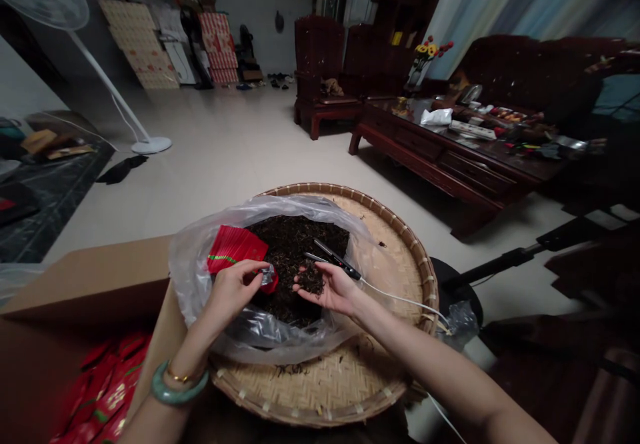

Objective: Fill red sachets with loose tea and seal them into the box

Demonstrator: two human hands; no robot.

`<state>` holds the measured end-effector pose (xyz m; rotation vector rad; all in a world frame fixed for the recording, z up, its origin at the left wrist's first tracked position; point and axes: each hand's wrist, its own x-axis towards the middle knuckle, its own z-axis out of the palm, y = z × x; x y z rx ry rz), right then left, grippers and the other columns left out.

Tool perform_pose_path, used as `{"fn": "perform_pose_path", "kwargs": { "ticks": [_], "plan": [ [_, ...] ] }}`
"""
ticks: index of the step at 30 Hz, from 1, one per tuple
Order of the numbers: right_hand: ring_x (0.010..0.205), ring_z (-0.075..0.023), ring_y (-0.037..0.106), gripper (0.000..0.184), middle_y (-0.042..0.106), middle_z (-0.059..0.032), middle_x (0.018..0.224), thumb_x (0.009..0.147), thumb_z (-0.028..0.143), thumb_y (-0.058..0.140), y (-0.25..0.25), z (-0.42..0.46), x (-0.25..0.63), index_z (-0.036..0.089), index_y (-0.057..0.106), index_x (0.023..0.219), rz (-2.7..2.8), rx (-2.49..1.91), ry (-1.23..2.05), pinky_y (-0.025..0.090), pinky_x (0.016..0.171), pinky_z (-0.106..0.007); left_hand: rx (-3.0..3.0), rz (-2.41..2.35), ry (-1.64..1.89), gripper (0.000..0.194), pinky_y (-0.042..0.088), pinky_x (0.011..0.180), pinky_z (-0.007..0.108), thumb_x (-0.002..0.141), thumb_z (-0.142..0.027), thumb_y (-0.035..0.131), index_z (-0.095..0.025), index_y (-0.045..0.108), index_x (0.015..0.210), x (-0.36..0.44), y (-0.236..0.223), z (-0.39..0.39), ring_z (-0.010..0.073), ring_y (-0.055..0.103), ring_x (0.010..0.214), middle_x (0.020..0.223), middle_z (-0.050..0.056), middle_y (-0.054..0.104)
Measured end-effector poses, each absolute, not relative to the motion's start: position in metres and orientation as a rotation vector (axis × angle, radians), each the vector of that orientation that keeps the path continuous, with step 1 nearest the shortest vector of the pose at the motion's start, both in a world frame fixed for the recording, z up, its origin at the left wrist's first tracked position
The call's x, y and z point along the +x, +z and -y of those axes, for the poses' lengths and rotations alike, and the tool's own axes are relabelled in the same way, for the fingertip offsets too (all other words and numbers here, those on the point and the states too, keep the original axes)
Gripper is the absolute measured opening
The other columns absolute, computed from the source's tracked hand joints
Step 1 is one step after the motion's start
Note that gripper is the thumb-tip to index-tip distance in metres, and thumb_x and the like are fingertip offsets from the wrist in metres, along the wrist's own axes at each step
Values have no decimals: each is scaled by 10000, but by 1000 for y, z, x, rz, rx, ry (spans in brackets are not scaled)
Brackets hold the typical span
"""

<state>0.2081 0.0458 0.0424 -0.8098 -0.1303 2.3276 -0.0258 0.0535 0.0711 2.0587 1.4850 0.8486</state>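
My left hand (234, 291), with a green bangle on its wrist, pinches the opened silvery mouth of a small red foil packet (273, 285). Palm up, my right hand (336, 289) cups a small heap of dark dried tea leaves (311, 277), close to the packet's right side. Both hands are over a large clear plastic bag (190, 251) of loose tea (290, 234). A stack of flat red packets (235, 247) lies on the tea at left. Just beyond my right hand rests a black tong-shaped hand sealer (340, 259) with a white cord.
A round woven bamboo tray (405, 231) carries the bag. On the left stands an open cardboard box (95, 274) holding several red packets (113, 384). Farther off are a white fan (153, 145), a dark wooden table (425, 147) and a black stand pole (500, 263) at right.
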Motion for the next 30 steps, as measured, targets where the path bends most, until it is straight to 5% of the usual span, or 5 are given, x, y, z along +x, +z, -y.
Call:
{"fn": "perform_pose_path", "kwargs": {
  "ticks": [7, 20, 30],
  "plan": [
    [807, -154, 670, 338, 682, -109, 835, 945, 252, 281, 81, -45, 206, 83, 574, 948, 309, -804, 2284, 530, 795, -287, 2057, -1438, 886, 246, 514, 696, 259, 742, -184, 524, -186, 720, 891, -6, 74, -49, 172, 668, 776, 901, 48, 723],
    [555, -117, 615, 208, 637, -43, 642, 859, 191, 462, 120, -64, 195, 90, 635, 804, 1276, -1225, 2244, 544, 519, -214, 2112, -1376, 853, 347, 512, 746, 258, 698, -39, 511, -160, 697, 965, 11, 71, -43, 154, 648, 804, 936, 57, 706],
    [704, -108, 580, 49, 588, -8, 781, 738, 141, 589, 139, -62, 194, 147, 606, 783, 1017, -1256, 2159, 562, 661, -238, 2145, -1353, 880, 324, 504, 694, 250, 722, -40, 500, -153, 682, 966, 18, 62, -42, 148, 636, 779, 937, 62, 684]
  ]
}}
